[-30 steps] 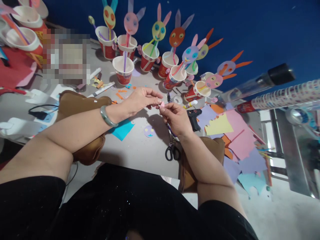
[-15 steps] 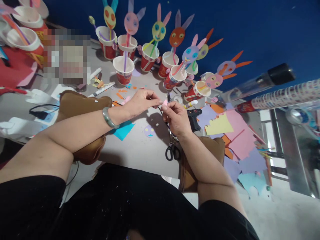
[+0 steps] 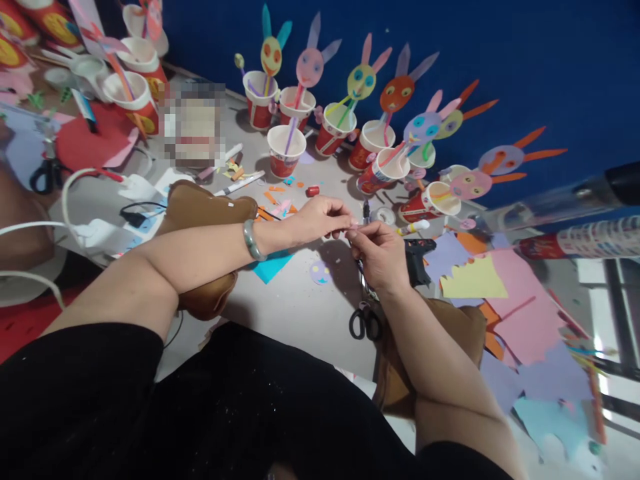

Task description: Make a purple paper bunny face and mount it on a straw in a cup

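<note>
My left hand, below a green bangle, and my right hand meet fingertip to fingertip above the table. Both are closed in a pinch on a small pink paper piece, mostly hidden by the fingers. Beneath them lies a purple paper disc with yellow and blue bits on it, like a face. Black-handled scissors rest by my right wrist, and a black glue gun lies just beyond that hand. Under my left wrist a blue paper sheet sticks out.
Red-and-white paper cups with paper rabbit heads stand along the blue wall. Coloured paper is heaped on the right. Brown cushions lie under both forearms. A power strip with white plugs is at left, near another person's arm.
The view has turned left, so everything sits further right in it. My fingertips are closer together, and less of the pink paper piece shows.
</note>
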The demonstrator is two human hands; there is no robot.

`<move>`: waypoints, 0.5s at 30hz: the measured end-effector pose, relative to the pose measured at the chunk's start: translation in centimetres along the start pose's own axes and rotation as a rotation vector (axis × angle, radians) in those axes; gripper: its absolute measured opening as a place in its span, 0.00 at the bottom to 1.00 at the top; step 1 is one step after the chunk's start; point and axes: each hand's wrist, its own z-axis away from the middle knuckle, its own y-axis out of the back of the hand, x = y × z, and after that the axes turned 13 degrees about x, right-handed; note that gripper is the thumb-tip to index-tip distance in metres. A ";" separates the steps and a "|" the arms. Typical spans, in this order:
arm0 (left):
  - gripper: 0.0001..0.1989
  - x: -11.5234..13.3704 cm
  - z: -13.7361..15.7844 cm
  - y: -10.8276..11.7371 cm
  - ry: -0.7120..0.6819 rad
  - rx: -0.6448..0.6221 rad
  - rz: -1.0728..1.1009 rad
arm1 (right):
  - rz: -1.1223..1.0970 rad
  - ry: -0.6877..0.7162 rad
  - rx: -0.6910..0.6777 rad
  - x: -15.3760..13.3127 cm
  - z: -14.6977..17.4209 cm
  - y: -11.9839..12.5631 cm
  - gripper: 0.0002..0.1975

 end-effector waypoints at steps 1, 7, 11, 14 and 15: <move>0.11 0.1 -0.1 0.0 -0.002 -0.006 -0.013 | 0.003 -0.001 0.004 0.0 -0.1 0.0 0.22; 0.10 0.9 -0.2 0.4 0.042 -0.070 -0.035 | 0.009 -0.003 0.013 0.4 -0.3 0.4 0.21; 0.08 1.4 -0.3 0.9 -0.042 -0.175 -0.102 | 0.011 -0.011 0.014 0.6 -0.4 0.8 0.19; 0.06 1.3 -0.7 1.4 -0.089 -0.210 -0.147 | 0.032 -0.007 0.009 0.5 -0.4 0.8 0.19; 0.07 1.2 -0.8 1.5 -0.086 -0.223 -0.155 | 0.039 -0.010 0.004 0.5 -0.5 0.8 0.19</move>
